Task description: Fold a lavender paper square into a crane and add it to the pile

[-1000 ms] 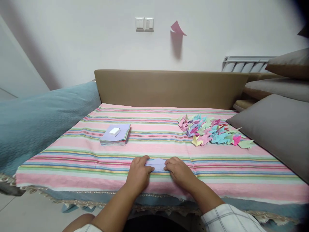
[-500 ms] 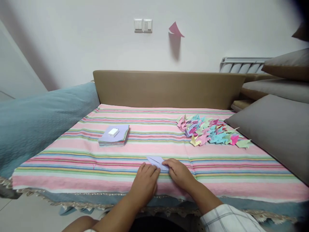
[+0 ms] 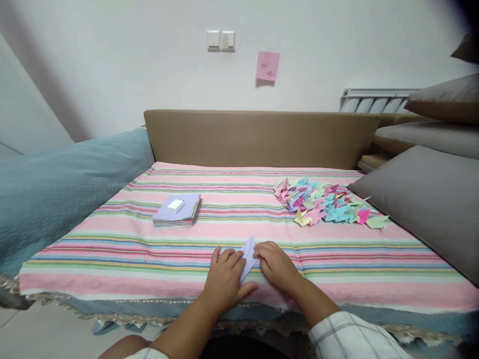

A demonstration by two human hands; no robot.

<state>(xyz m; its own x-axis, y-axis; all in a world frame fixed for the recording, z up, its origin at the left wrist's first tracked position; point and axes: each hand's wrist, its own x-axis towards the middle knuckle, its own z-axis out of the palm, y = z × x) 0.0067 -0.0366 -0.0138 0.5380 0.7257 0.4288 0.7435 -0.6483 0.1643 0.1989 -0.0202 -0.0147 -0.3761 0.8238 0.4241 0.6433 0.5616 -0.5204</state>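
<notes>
A narrow, diamond-like piece of folded lilac paper (image 3: 248,259) lies on the striped cloth, its long points facing away from me and towards me. My left hand (image 3: 225,277) rests at its left edge, fingertips on the paper and thumb stretched out below it. At the right edge, my right hand (image 3: 276,264) has its fingers curled and pinches the paper's side. The curled fingers hide part of that edge. Further off to the right is a cluster of folded paper cranes (image 3: 329,202) in many colours.
To the left stands a stack of coloured paper sheets (image 3: 189,212) with a small white box (image 3: 175,205) on top. Grey cushions (image 3: 426,199) pile up on the right. A pink sticky note (image 3: 268,66) hangs on the wall near light switches (image 3: 220,41). Striped cloth (image 3: 123,269) covers the seat.
The folded paper has turned from lying sideways to pointing away from me. My left thumb has spread outward from the paper. The pink note on the wall has swung down flat, showing handwriting.
</notes>
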